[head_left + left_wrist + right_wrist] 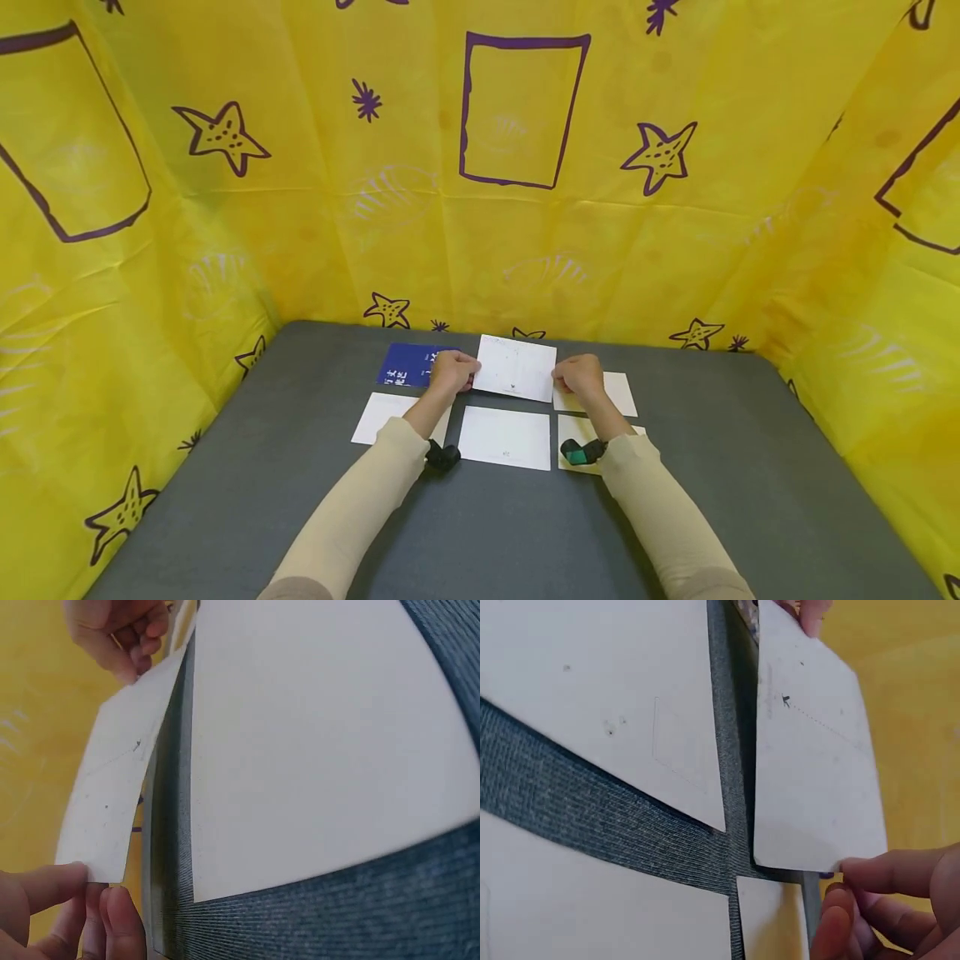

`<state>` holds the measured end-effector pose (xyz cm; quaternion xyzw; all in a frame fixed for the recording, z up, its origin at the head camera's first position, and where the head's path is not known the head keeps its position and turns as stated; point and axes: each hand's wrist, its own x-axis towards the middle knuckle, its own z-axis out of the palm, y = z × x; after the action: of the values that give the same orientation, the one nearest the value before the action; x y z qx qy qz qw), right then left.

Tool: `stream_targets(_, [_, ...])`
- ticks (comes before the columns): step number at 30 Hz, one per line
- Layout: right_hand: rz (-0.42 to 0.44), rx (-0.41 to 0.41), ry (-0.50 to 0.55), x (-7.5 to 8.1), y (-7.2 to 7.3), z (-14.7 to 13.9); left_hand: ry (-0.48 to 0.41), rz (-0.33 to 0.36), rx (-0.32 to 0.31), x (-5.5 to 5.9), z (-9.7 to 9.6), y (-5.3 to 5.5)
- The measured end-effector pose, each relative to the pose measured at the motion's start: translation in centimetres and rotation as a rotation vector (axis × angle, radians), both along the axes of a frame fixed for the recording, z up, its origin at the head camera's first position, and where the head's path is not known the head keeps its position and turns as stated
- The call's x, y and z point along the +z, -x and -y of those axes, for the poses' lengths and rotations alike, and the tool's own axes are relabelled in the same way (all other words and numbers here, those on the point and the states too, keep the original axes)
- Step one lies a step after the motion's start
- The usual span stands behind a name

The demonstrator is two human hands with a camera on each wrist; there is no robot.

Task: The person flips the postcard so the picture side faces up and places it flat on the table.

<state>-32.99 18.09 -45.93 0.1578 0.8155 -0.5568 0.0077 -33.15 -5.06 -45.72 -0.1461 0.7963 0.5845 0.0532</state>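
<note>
A white postcard [516,368] with small printed marks is held between both hands, tilted up off the table at the middle of the back row. My left hand [453,372] pinches its left edge between thumb and fingers. At the opposite edge, my right hand [581,375] pinches it the same way. In the left wrist view the raised postcard [120,765] stands apart from a larger-looking white card [322,750] lying flat. The right wrist view shows thumb and fingers at a lower corner of the held postcard [817,765].
A blue card with white lettering [403,364] lies at the back left, partly behind the left hand. White cards lie at front left [378,417], front middle [504,437] and back right [618,394]; a cream card [577,429] is under the right wrist. Yellow patterned cloth [420,233] surrounds the dark table [495,533].
</note>
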Motion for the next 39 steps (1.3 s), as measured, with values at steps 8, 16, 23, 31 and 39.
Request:
stream_targets(8, [-0.036,0.003,0.08,0.9,-0.6,0.2,0.022,-0.026,0.017,0.6,0.3,-0.4])
stream_targets(16, [-0.046,0.002,0.129,1.6,-0.9,0.2,-0.105,-0.094,-0.014,0.8,0.9,-0.6])
stream_targets(23, [-0.075,0.015,0.184,1.9,-0.9,0.1,-0.186,-0.147,-0.023,1.0,1.1,-0.6])
stream_targets(31, [-0.134,0.014,0.164,1.5,-1.2,-0.3,-0.292,-0.126,-0.001,1.4,1.2,-0.6])
stream_targets(39, [-0.167,0.041,0.189,1.5,-1.2,-0.2,-0.342,-0.134,0.031,1.7,1.5,-0.6])
